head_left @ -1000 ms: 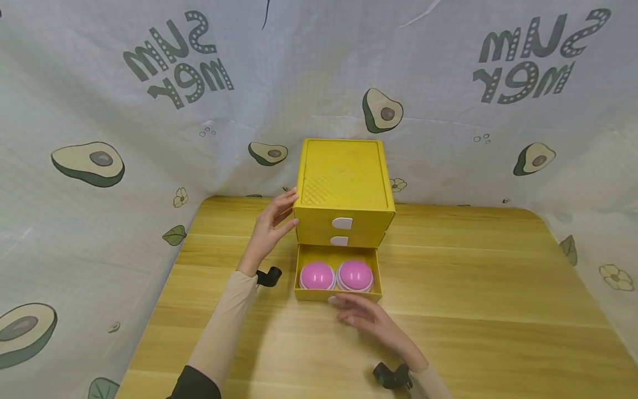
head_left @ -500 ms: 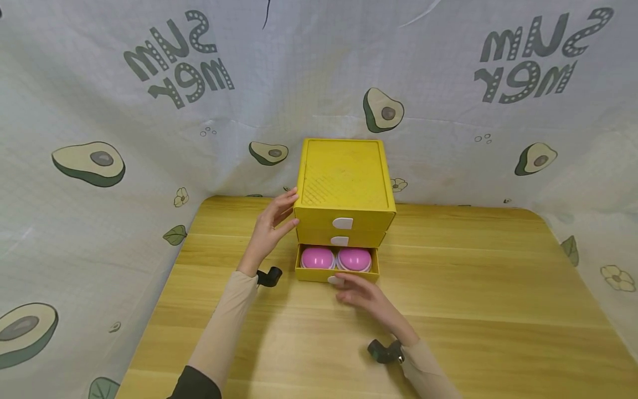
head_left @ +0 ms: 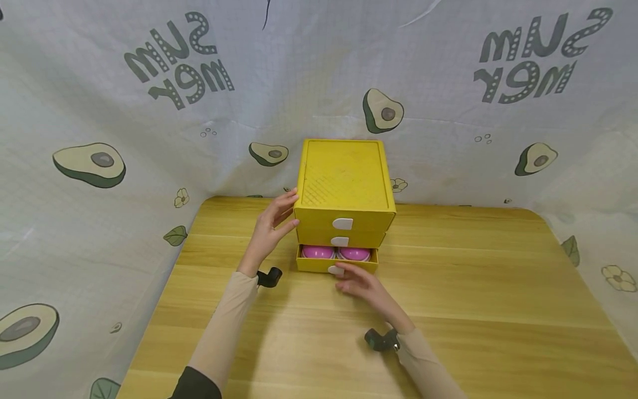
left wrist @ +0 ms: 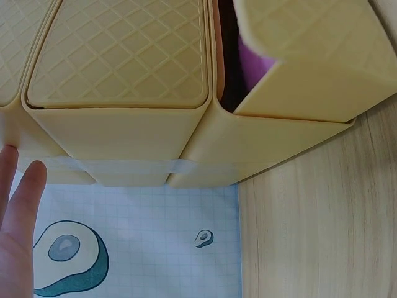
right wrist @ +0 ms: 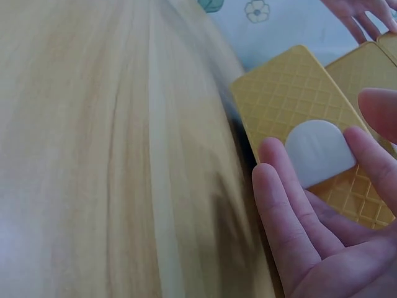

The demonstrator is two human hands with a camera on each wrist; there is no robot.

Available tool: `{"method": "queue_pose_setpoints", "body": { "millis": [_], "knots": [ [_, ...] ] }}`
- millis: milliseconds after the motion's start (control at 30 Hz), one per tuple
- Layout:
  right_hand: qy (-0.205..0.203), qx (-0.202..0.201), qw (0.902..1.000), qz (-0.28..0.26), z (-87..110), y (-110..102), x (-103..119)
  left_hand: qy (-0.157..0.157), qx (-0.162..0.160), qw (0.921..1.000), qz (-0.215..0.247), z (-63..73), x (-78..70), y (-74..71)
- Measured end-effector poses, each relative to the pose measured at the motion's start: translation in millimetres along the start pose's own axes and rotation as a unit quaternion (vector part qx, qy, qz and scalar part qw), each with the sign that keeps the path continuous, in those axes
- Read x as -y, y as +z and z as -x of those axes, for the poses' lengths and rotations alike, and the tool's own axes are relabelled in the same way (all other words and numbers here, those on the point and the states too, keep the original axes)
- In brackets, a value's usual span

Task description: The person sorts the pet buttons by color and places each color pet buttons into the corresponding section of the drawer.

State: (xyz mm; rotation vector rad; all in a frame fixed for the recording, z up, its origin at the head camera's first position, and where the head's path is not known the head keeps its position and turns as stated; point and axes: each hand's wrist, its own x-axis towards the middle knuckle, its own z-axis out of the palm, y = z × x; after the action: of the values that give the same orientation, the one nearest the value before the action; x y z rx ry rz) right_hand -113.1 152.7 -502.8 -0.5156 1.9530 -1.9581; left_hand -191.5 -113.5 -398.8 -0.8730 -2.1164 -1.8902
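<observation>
A yellow drawer cabinet (head_left: 346,172) stands on the table with its bottom drawer (head_left: 311,265) partly pulled out. Inside the drawer sit two glossy pink round things with pale rims, one on the left (head_left: 318,252) and one on the right (head_left: 355,254); their lower parts are hidden. My left hand (head_left: 266,230) rests on the cabinet's left side, fingers extended. At the drawer front, my right hand (head_left: 366,285) touches the waffle-patterned face with fairly straight fingers. Its fingertips lie on both sides of the white rounded handle (right wrist: 319,152).
Two upper drawers with white handles (head_left: 342,224) are closed. Wood-grain tabletop (head_left: 473,288) spreads around the cabinet. A pale avocado-print cloth (head_left: 433,155) hangs behind. Black wrist-mounted devices (head_left: 269,277) sit at both wrists. Clear tape (left wrist: 180,166) runs along the cabinet side.
The bottom drawer has slid inward, carrying the pink round things partly under the cabinet. My right hand has moved forward with the drawer front. The left hand has stayed in place.
</observation>
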Motion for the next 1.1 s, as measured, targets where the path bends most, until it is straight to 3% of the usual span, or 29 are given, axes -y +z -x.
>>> {"method": "queue_pose_setpoints", "body": {
  "millis": [267, 500, 600, 833, 1100],
  "knots": [
    [-0.004, -0.010, 0.9999, 0.000, -8.0, -2, 1, 0.003, 0.002, 1.0000, 0.004, 0.5, 0.4, -0.2],
    [-0.006, -0.011, 0.9998, -0.012, -13.3, -3, 1, 0.020, -0.002, 0.9998, 0.001, 1.4, 30.2, -2.0],
    [-0.004, -0.014, 0.9999, -0.010, -15.6, -4, 0, 0.013, -0.003, 0.9999, 0.003, 0.7, 28.3, -1.5],
    [0.005, -0.024, 0.9995, -0.022, -19.8, -4, 0, 0.013, 0.004, 0.9999, -0.002, 0.5, 2.2, -0.9],
    [0.021, -0.034, 0.9986, -0.034, -23.0, -3, 1, 0.011, 0.004, 0.9999, -0.003, 0.6, 1.0, -1.0]
  ]
}}
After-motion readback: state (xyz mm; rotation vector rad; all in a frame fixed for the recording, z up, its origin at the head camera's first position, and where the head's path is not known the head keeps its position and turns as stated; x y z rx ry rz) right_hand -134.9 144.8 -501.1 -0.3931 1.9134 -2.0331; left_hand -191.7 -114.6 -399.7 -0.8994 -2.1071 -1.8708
